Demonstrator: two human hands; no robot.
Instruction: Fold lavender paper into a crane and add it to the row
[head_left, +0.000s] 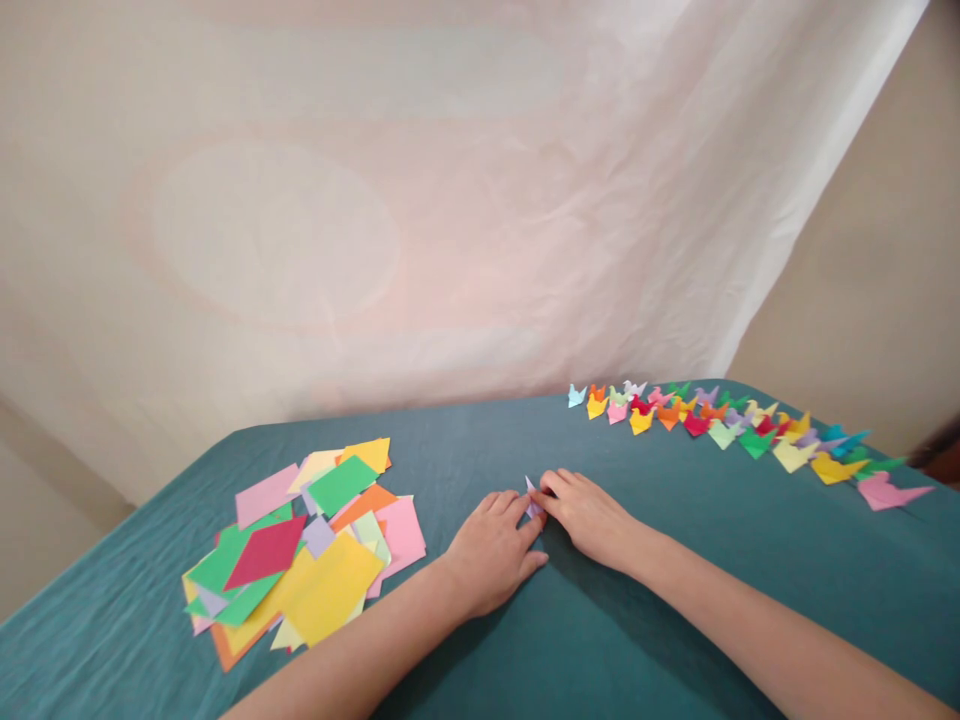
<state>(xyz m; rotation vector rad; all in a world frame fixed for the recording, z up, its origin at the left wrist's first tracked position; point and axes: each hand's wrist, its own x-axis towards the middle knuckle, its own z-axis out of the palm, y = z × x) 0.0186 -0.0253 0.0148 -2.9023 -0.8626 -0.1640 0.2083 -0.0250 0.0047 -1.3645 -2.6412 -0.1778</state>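
A small piece of lilac folded paper [533, 503] lies at the middle of the table, mostly covered by fingers. A narrow pointed tip of it sticks up on the far side. My left hand [495, 552] presses its fingertips on the paper from the left, the thumb stretched toward the right. From the other side my right hand [583, 512] pinches the paper's right edge between thumb and fingers. The two hands meet over the paper, so the rest of its shape is hidden.
A loose heap of coloured paper sheets [330, 590] spreads on the left of the teal tablecloth [480, 660]. Several folded paper birds [724, 432] stand in rows along the far right edge. Behind the table hangs a pale cloth [480, 220].
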